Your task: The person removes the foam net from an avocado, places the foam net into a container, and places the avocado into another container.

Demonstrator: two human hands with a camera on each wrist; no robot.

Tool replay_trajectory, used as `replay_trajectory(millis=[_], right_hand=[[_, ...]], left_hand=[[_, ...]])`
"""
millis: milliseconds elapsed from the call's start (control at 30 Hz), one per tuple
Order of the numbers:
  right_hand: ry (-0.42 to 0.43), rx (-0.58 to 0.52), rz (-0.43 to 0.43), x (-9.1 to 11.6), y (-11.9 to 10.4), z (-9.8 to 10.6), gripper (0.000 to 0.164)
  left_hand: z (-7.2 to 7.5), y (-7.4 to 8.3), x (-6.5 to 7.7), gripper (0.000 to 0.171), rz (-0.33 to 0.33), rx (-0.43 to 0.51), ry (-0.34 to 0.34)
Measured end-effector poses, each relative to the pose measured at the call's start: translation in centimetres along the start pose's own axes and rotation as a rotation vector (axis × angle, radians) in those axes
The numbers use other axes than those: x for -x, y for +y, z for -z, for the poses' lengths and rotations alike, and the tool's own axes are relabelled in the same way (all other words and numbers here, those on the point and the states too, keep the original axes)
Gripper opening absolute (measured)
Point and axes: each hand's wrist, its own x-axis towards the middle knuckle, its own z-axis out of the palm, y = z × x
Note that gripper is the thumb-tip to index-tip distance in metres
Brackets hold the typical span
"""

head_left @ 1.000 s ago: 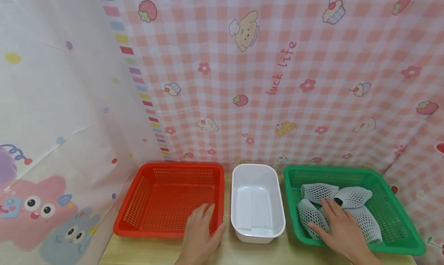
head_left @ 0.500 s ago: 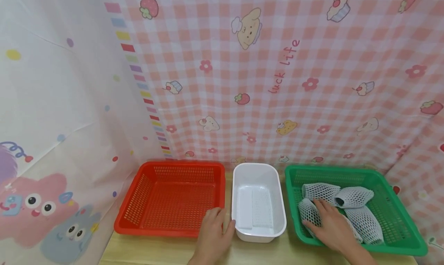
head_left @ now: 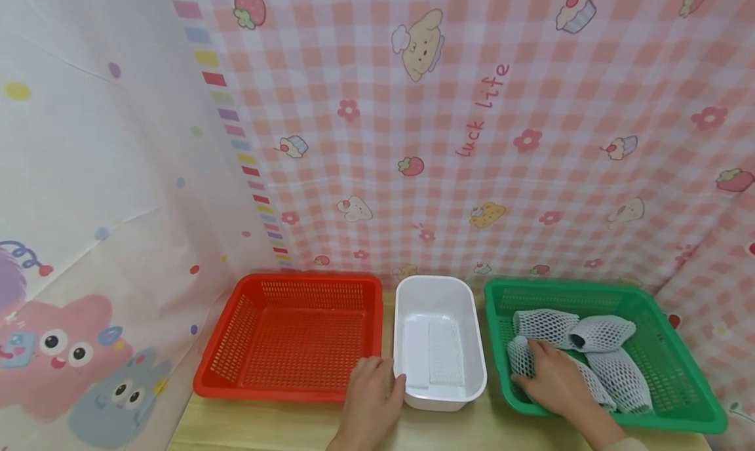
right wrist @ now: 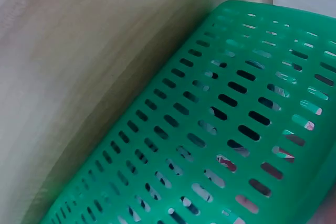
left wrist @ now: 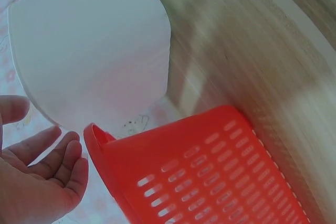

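The net sleeve (head_left: 520,354) I care about most lies against the left side of the green basket (head_left: 686,359), with my right hand (head_left: 556,380) over it. Thumb and fingers straddle the mesh, so I judge they are gripping it; the right wrist view shows mostly the basket's outer wall and cannot confirm this. If I have only the netting, it could stretch or slide off whatever is inside, which I cannot make out. The neighbouring sleeve (head_left: 594,384), partly under that hand, lies close enough that its mesh might snag and come along. A low sideways pull could also knock the basket's near wall and shift the whole thing.

My left hand (head_left: 373,397) holds nothing, its fingers loosely bent between the red basket (head_left: 265,393) and the white tub (head_left: 434,405). In the left wrist view the fingertips sit right by both rims; I cannot tell whether they touch. A careless twist there could push the tub out of line or tip it, since both containers look light and appear simply to stand on the tabletop (head_left: 436,431), which looks smooth enough to let them slide
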Motion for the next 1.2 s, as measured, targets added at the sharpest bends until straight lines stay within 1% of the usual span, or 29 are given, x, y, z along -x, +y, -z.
replay_trajectory(millis=[167, 267, 500, 667, 833, 1000, 1200], right_hand=[[-0.077, 0.042, -0.026, -0.6, 0.1, -0.2, 0.084], [-0.119, 0.062, -0.034, -1.0, 0.2, -0.4, 0.086], [-0.185, 0.088, -0.058, -1.6, 0.3, -0.9, 0.088], [-0.170, 0.096, -0.049, -1.6, 0.1, -0.8, 0.078], [-0.151, 0.091, -0.068, -1.7, 0.3, -1.0, 0.071], [-0.151, 0.090, -0.083, -1.9, 0.5, -1.2, 0.069], [-0.129, 0.076, -0.086, -1.9, 0.4, -1.0, 0.068]], left_hand=[[-0.2, -0.1, 0.0, 0.028, -0.059, -0.018, 0.065], [-0.4, -0.2, 0.0, 0.029, -0.070, -0.023, 0.083], [0.0, 0.2, -0.1, 0.030, 0.003, -0.009, 0.003], [0.1, 0.3, -0.1, 0.031, 0.022, -0.004, -0.012], [-0.1, 0.2, -0.1, 0.032, 0.004, -0.009, 0.012], [-0.2, 0.1, 0.1, 0.033, 0.002, -0.012, 0.022], [-0.3, 0.1, 0.1, 0.032, -0.017, -0.017, 0.047]])
